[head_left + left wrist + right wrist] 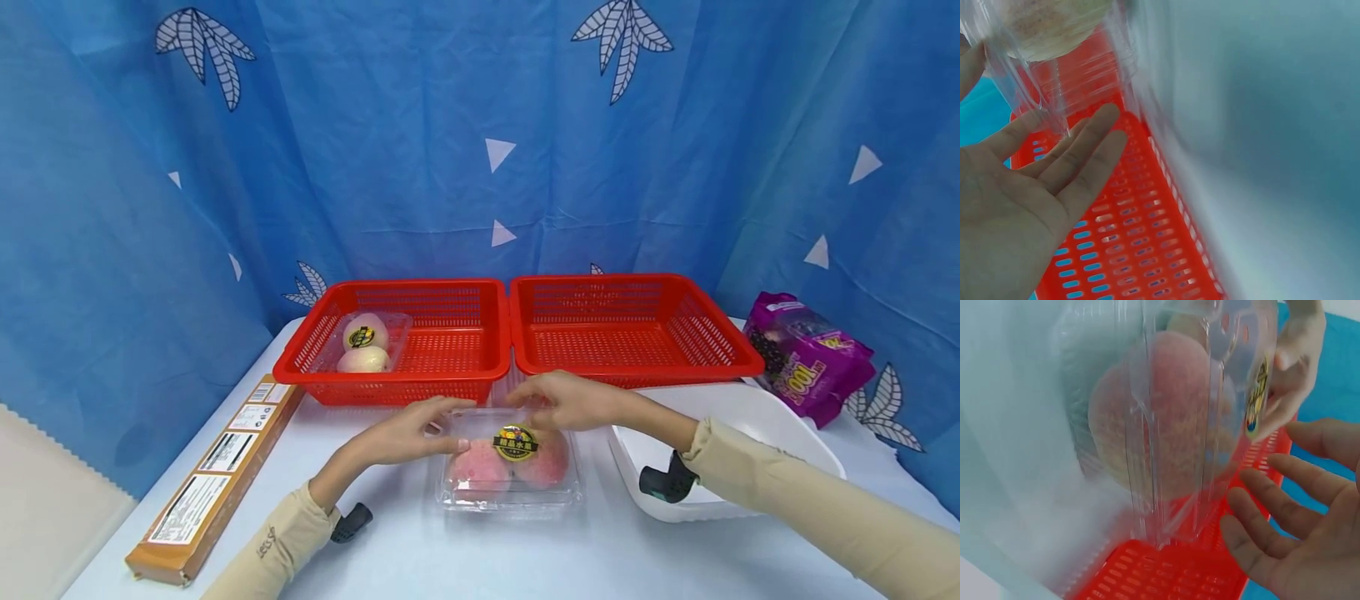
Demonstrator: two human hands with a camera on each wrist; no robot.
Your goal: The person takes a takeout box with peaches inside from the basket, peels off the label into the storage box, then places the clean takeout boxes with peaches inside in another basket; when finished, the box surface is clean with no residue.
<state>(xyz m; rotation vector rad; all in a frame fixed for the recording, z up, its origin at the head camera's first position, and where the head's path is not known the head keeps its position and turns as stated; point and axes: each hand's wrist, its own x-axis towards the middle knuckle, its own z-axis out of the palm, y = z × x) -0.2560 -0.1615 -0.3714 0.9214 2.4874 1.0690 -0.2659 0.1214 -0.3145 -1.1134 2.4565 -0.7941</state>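
A clear plastic fruit box [510,492] sits on the white table. Two pink peaches [480,467] show through it, with a black and yellow sticker [515,442] on the lid. My left hand [416,433] is at its far left corner, thumb on the lid edge; the other fingers [1094,134] stretch out beyond the corner in the left wrist view. Over the far right part of the box hovers my right hand [558,400]. Its loosely bent fingers [1285,500] stand apart from the box in the right wrist view.
Two red baskets [420,377] [637,371] stand side by side at the back; the left one contains another fruit box [401,333]. A white basin [795,425] lies under my right forearm, near a purple bag [817,375]. A long orange-brown carton [217,475] lies at left.
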